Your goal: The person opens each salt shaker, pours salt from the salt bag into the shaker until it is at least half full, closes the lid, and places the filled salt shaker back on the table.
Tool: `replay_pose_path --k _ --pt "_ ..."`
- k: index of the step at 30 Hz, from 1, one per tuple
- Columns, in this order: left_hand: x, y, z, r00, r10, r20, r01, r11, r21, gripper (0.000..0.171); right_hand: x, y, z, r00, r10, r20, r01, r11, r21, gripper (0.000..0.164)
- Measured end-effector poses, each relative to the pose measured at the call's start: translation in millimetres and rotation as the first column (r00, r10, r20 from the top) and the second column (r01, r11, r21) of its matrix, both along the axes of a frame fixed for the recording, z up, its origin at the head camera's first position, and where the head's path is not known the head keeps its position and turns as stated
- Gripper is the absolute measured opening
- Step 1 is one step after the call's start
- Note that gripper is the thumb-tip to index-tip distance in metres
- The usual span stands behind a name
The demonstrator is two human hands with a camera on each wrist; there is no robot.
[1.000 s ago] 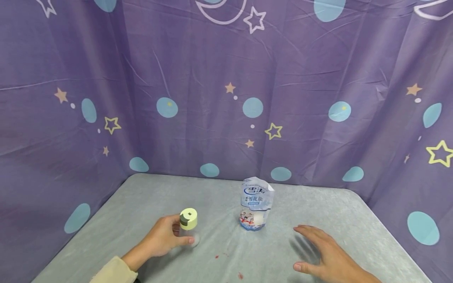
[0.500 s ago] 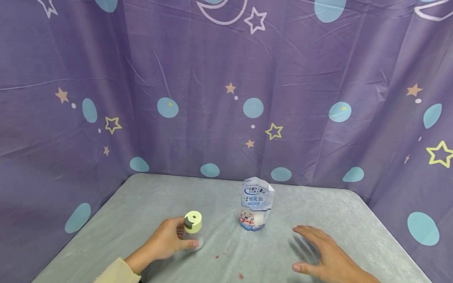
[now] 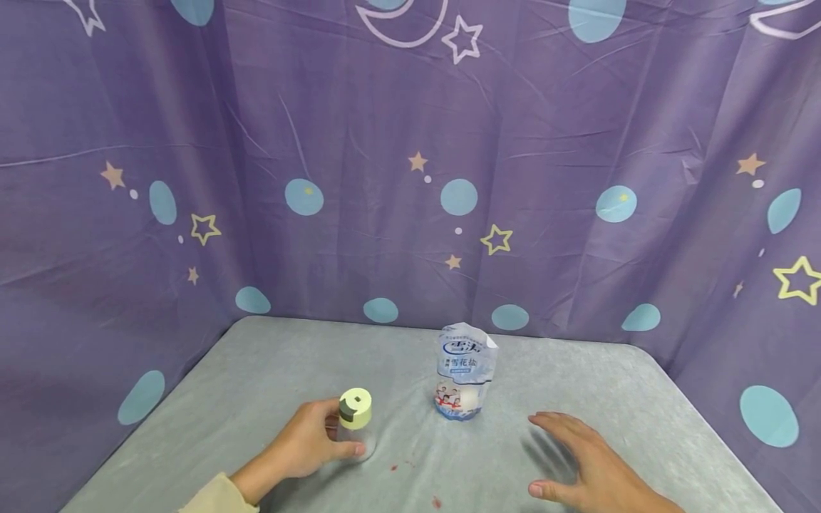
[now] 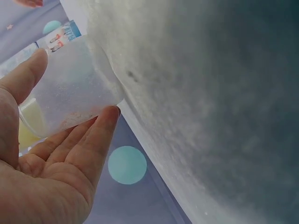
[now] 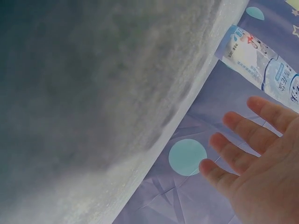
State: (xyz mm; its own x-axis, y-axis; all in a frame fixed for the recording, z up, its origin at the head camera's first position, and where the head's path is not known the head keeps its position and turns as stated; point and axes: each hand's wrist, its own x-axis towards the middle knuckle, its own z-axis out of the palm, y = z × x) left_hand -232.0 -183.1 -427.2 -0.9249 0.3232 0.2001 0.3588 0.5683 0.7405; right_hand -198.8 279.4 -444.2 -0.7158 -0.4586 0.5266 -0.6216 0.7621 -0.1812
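Head view: yellow-lidded cylindrical translucent plastic jar (image 3: 356,426), best held upright. Pinching at eight o'clock: left hand (image 3: 313,443). Spread at three: right hand (image 3: 591,463).

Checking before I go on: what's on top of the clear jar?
A pale yellow lid with a dark patch tops the clear jar held by the left hand. The lid covers the jar's mouth, which cannot be seen.
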Motion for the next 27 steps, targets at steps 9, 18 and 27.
replay_pose_path --k 9,18,27 --pt "2.6 5 2.6 1.0 -0.021 0.017 0.021 1.0 -0.001 0.061 0.4 -1 -0.1 1.0 0.009 -0.005 -0.009 1.0 -0.001 0.085" --pt "4.4 13 3.1 0.998 -0.054 0.043 0.054 0.999 -0.004 0.061 2.0 -3 1.5 0.999 0.047 -0.021 -0.047 0.999 -0.014 0.086" --pt "8.5 17 2.1 0.996 -0.082 0.028 0.082 0.997 -0.003 0.056 2.9 -7 3.0 0.999 0.047 -0.023 -0.047 0.999 -0.01 0.085"
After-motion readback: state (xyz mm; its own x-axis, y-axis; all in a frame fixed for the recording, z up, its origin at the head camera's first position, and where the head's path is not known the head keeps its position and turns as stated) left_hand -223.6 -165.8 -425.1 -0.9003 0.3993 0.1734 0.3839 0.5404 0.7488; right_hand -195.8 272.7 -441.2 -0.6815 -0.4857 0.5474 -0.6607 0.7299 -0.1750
